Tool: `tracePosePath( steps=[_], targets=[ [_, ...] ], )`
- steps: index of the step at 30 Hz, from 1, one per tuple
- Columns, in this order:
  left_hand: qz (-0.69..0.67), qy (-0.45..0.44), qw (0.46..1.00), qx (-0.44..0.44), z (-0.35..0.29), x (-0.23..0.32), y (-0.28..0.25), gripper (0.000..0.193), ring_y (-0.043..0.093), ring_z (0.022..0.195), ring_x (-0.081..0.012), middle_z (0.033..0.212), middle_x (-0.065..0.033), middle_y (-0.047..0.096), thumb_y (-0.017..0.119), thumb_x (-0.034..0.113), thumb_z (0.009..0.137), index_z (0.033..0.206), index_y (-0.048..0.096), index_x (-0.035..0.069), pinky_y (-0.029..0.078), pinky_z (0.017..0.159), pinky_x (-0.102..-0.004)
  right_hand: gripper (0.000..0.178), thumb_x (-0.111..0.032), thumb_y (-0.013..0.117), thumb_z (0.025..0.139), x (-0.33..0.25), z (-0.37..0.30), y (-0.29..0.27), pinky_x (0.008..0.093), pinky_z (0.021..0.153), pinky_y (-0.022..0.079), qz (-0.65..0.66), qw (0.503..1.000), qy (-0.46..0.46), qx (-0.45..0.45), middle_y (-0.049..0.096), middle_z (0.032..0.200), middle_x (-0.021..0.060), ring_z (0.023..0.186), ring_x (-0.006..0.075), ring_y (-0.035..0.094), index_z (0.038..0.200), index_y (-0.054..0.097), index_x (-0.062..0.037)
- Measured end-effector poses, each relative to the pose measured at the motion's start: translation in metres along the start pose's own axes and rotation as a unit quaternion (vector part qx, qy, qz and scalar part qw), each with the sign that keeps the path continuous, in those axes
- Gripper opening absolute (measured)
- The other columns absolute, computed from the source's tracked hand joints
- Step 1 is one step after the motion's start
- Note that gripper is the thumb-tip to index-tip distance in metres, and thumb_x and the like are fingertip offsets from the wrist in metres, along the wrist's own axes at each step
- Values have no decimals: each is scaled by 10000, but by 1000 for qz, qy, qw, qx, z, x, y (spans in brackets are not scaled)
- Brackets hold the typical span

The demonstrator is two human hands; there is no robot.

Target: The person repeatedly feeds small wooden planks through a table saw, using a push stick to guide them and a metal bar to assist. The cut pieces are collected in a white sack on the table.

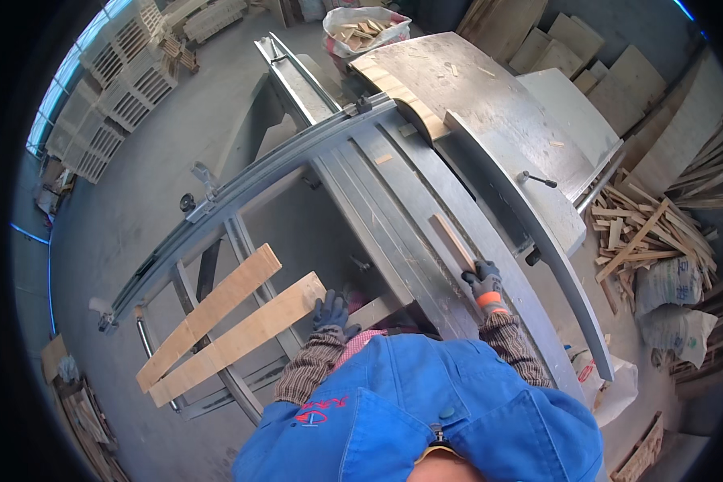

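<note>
Blue jacket (410, 386) showed nearest my camera, beside the metal tabletop (446, 297). On that tabletop, I saw the right hand (485, 283) gripping a thin wooden strip (451, 239); left of it, the left hand (329, 312) touched a long board (237, 341), grip unclear.

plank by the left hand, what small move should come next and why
Probably draw the plank toward the table with the left hand: that hand is at its near end, the plank lies left of the table, and the right hand is occupied at the strip.
</note>
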State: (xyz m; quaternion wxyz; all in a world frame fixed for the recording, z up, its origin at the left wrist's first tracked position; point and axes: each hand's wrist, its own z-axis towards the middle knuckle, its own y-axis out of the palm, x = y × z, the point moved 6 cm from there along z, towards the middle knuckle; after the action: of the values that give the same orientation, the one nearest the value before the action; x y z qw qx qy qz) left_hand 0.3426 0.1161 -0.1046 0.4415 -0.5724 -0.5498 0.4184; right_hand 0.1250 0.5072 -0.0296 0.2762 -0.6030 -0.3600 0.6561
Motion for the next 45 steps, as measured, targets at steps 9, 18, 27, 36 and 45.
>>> tracePosePath(
  steps=[9, 18, 27, 36, 45],
  targets=[
    [-13, -30, 999, 10, 26, -16, -19, 570, 121, 1548, -343, 1523, -112, 441, 586, 605, 915, 1176, 762, 129, 39, 1233, -605, 386, -381, 744, 838, -74, 29, 67, 506, 900, 501, 14, 988, -77, -136, 666, 1128, 202, 1045, 427, 624, 1106, 715, -105],
    [-45, -29, 998, -20, 77, -116, -62, 590, 63, 1574, -341, 1623, -103, 356, 583, 618, 918, 1224, 737, 137, -15, 1243, -596, 746, -477, 731, 845, -172, 113, 106, 475, 1031, 464, -156, 978, -7, -136, 587, 1374, 141, 1236, 362, 556, 1474, 509, -145],
    [-82, 36, 987, 134, 122, -205, -120, 489, 192, 1547, -367, 1621, -152, 347, 703, 431, 862, 1239, 674, 121, 72, 1246, -602, 930, -519, 794, 749, -243, 177, 152, 467, 1054, 449, -216, 970, 15, -115, 581, 1376, 137, 1253, 354, 535, 1528, 453, -142],
    [-157, 95, 967, 178, 177, -276, -154, 647, 344, 1459, -366, 1550, -175, 412, 754, 372, 808, 1347, 555, 74, 244, 1214, -574, 938, -537, 811, 733, -303, 261, 195, 461, 1082, 427, -211, 972, 20, -97, 575, 1381, 132, 1265, 336, 532, 1514, 471, -144],
    [-265, -71, 953, -128, 255, -348, -89, 686, 510, 1314, -375, 1441, -183, 537, 662, 452, 924, 1447, 473, 51, 404, 1129, -474, 716, -539, 744, 815, -375, 354, 212, 467, 1034, 441, -174, 983, -1, -66, 604, 1328, 114, 1237, 327, 551, 1402, 574, -163]
  ],
)
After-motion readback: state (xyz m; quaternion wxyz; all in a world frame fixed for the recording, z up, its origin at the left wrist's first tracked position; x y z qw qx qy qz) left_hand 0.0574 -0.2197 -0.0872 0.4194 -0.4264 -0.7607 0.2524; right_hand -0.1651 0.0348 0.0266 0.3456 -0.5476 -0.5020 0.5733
